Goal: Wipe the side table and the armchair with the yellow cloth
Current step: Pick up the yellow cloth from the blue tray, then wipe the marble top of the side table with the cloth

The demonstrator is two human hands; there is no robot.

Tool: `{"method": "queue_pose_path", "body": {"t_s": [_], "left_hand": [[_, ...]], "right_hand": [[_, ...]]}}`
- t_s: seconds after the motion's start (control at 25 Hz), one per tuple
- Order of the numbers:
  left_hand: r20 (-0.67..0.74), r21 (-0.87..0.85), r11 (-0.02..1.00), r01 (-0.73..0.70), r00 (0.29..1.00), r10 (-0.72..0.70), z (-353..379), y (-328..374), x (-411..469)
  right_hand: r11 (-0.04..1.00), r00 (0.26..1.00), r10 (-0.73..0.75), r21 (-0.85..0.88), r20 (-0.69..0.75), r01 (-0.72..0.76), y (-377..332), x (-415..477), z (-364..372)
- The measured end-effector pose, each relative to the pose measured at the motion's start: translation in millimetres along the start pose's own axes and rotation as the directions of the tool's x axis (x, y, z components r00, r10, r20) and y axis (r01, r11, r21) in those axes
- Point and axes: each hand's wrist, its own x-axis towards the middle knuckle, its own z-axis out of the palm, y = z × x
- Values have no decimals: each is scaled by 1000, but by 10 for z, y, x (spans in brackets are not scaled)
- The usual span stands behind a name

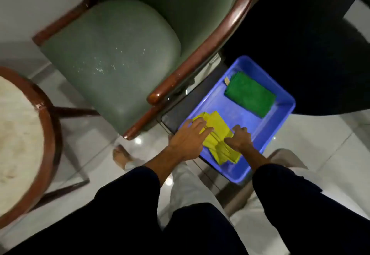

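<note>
Both hands reach into the blue plastic tray (280, 114) on the floor: the left hand (188, 138) lies spread on the folded yellow cloth (218, 134), the right hand (239, 137) curls onto its other edge. Beyond, a folded green cloth (250, 94) lies in the tray; the green armchair (120, 64) stands just left, the round side table (40, 130) far left.

2 dark, near-black long sleeves were worn, each pushed back so that the forearm was left bare from below the elbow to the wrist. The left hand (188, 138) and the right hand (240, 137) were bare; no gloves, rings or watch could be seen. Loose, light-coloured trousers (192, 186), off-white to pale grey, were worn over both legs. 1 bare foot (121, 155) was seen below the left trouser cuff. The dark garment filled the bottom of the view.
</note>
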Motion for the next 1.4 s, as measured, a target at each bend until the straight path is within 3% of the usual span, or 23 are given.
{"method": "queue_pose_path", "body": {"t_s": [0.08, 0.16, 0.24, 0.28, 0.36, 0.44, 0.52, 0.6, 0.68, 0.8, 0.88, 1.04, 1.12, 1.2, 1.24, 1.28, 1.32, 1.36, 1.4], "left_hand": [[145, -52, 989, 139, 981, -131, 123, 41, -95], [160, -25, 984, 178, 972, -171, 187, 43, -253], [142, -48, 979, 198, 972, -189, 35, 27, -309], [104, -69, 975, 212, 973, -205, -77, -7, -298], [32, -68, 973, 219, 976, -217, -285, -99, -235], [27, -62, 973, 222, 975, -221, -485, -216, -228], [41, -109, 971, 211, 977, -208, -663, -392, -343], [11, -269, 934, 234, 971, -240, -805, -608, -620], [1, -555, 772, 311, 928, -373, -954, -835, -1025], [20, -880, 370, 299, 800, -600, -1105, -1306, -1853], [84, -944, 174, 280, 713, -696, -1038, -1656, -2479], [328, -924, -118, 363, 600, -730, -422, -2343, -3369], [327, -941, -213, 261, 555, -764, -139, -2697, -3581], [232, -973, -201, 115, 445, -865, 67, -3135, -3790], [151, -986, -118, 120, 312, -938, 136, -3351, -3920], [26, -970, 10, 245, 141, -990, 227, -3586, -4087], [-132, -865, 123, 487, 15, -991, 333, -3807, -4287], [-251, -700, 142, 700, -54, -967, 465, -3980, -4484], [-291, -552, 102, 827, -77, -954, 572, -4080, -4641]], "right_hand": [[993, 993, 103, 47, 54, -106, 66, 49, 94], [995, 989, 102, -18, 112, -100, 60, -1, 104], [950, 992, -78, -296, 98, 104, -27, -136, 5], [870, 973, -216, -438, 76, 227, -126, -228, -80], [678, 868, -492, -596, 68, 431, -410, -503, -253], [533, 748, -655, -637, 106, 557, -707, -780, -477], [453, 644, -751, -594, 148, 665, -976, -986, -754], [469, 554, -827, -427, 96, 773, -1285, -1159, -1005], [539, 543, -839, -134, -5, 831, -1689, -1263, -1120], [527, 572, -816, 291, -90, 798, -2440, -1296, -822], [536, 601, -798, 399, -46, 744, -2979, -1331, -275], [557, 586, -810, 265, -39, 787, -4132, -1305, 917], [529, 549, -828, 164, -111, 832, -4679, -1256, 1344], [589, 571, -789, -12, -228, 808, -5076, -1213, 1850], [640, 594, -754, -108, -281, 761, -5165, -1269, 2144], [676, 619, -730, -168, -289, 718, -5212, -1365, 2455], [696, 644, -716, -196, -269, 691, -5242, -1457, 2744], [712, 669, -702, -209, -243, 671, -5283, -1505, 2972], [722, 683, -692, -223, -236, 655, -5331, -1488, 3088]]}}
